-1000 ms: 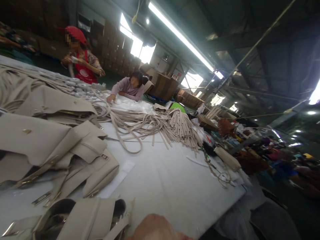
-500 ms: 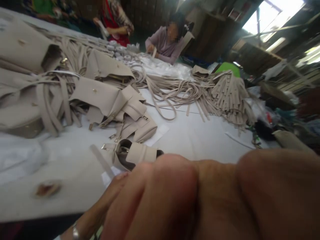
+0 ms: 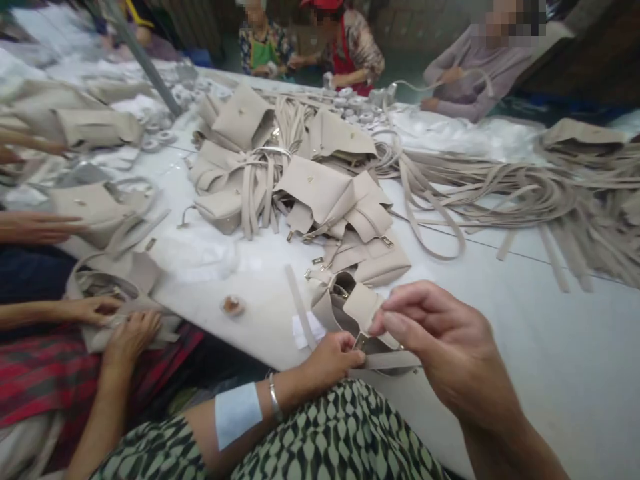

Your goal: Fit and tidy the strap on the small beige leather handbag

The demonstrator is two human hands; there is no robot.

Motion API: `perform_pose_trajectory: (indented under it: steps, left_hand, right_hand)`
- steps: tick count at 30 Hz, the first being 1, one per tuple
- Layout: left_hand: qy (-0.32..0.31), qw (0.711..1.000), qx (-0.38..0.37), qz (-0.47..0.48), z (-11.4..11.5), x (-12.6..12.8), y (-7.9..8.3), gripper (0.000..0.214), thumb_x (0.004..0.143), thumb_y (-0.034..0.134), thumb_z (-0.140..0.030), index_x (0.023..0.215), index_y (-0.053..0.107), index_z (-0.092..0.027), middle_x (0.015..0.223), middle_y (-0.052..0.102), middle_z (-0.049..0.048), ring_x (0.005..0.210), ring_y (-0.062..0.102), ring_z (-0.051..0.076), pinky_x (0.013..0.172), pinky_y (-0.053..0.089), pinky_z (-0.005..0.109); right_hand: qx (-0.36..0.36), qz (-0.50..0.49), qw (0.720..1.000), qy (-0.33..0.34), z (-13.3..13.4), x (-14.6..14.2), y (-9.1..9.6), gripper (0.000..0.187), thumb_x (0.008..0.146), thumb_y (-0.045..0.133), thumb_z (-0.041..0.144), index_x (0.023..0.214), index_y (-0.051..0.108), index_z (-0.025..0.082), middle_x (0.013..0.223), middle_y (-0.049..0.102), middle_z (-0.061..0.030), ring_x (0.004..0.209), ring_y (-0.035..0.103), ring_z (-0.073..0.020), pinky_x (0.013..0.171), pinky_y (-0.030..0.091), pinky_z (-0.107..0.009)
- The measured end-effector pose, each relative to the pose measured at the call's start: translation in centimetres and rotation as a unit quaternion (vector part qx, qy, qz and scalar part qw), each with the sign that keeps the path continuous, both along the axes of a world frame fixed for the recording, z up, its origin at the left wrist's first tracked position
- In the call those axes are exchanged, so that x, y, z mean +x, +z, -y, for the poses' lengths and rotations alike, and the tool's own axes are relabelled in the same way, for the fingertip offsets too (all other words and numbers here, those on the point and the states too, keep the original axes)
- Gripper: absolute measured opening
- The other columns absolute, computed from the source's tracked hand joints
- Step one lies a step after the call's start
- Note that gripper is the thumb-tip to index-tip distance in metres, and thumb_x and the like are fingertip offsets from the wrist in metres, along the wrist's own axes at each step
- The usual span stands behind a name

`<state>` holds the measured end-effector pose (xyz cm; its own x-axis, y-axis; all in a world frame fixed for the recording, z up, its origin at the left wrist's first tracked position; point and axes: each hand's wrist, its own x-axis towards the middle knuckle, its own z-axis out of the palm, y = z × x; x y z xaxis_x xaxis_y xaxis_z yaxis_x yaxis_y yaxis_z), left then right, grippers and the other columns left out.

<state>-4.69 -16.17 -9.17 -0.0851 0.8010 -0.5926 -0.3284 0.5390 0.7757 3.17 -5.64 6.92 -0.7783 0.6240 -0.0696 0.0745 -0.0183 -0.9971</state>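
Observation:
A small beige leather bag (image 3: 345, 303) lies at the near edge of the white table (image 3: 525, 313), with a strap (image 3: 395, 361) and gold buckle reaching toward me. My left hand (image 3: 333, 357) is closed on the strap end by the buckle. My right hand (image 3: 440, 337) hovers over the bag, fingers pinched on its flap beside the buckle. A bracelet and a pale wrist patch show on my left forearm.
A heap of beige bags (image 3: 300, 180) fills the table's middle and loose straps (image 3: 525, 193) spread right. A small round thing (image 3: 233, 305) lies near the edge. A neighbour's hands (image 3: 117, 323) work a bag at left. Several people sit along the far side.
The view has swung down and left from the ceiling to the table edge. My right hand, which filled the view, has pulled back onto the small bag; both hands now grip it.

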Motion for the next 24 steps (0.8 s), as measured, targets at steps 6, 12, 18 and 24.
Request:
perform_pose_trajectory:
  steps: [6, 12, 18, 24]
  left_hand:
    - [0.062, 0.992, 0.019, -0.105, 2.5, -2.8, -0.8, 0.033, 0.075, 0.054, -0.045, 0.079, 0.056, -0.013, 0.063, 0.051, -0.002, 0.054, 0.046, 0.01, 0.05, 0.04, 0.022]
    - [0.081, 0.977, -0.004, -0.198, 5.7, -6.2, -3.6, 0.025, 0.072, 0.053, -0.027, 0.092, 0.059, -0.015, 0.083, 0.059, 0.0052, 0.081, 0.056, 0.019, 0.075, 0.047, 0.034]
    - [-0.209, 0.831, 0.097, -0.506, 5.9, -5.6, -5.6, 0.055, 0.068, 0.057, -0.01, 0.121, 0.054, -0.025, 0.135, 0.045, 0.0088, 0.129, 0.029, 0.034, 0.103, 0.023, 0.054]
    - [-0.322, 0.769, 0.156, -0.529, 4.4, -7.4, -4.9, 0.013, 0.082, 0.056, -0.029, 0.084, 0.062, -0.018, 0.095, 0.065, 0.006, 0.101, 0.055, 0.023, 0.097, 0.033, 0.044]
  right_hand:
    - [0.192, 0.22, 0.95, 0.109, -2.9, -3.2, -7.2, 0.014, 0.083, 0.051, 0.026, 0.086, 0.062, 0.018, 0.078, 0.066, -0.003, 0.072, 0.06, -0.0172, 0.066, 0.046, -0.029]
    - [0.387, 0.308, 0.847, 0.191, -3.3, -1.7, -10.6, 0.026, 0.083, 0.044, 0.01, 0.098, 0.063, 0.017, 0.097, 0.067, -0.0076, 0.093, 0.058, -0.021, 0.085, 0.043, -0.034]
    - [0.409, 0.277, 0.841, 0.219, -2.2, -0.8, -11.3, 0.025, 0.084, 0.045, 0.01, 0.099, 0.064, 0.016, 0.099, 0.068, -0.0069, 0.094, 0.057, -0.0207, 0.089, 0.043, -0.034]
    - [0.38, 0.279, 0.853, 0.222, -1.1, 0.3, -11.5, 0.02, 0.089, 0.047, 0.019, 0.1, 0.063, 0.018, 0.099, 0.067, -0.0065, 0.096, 0.058, -0.0205, 0.089, 0.042, -0.035]
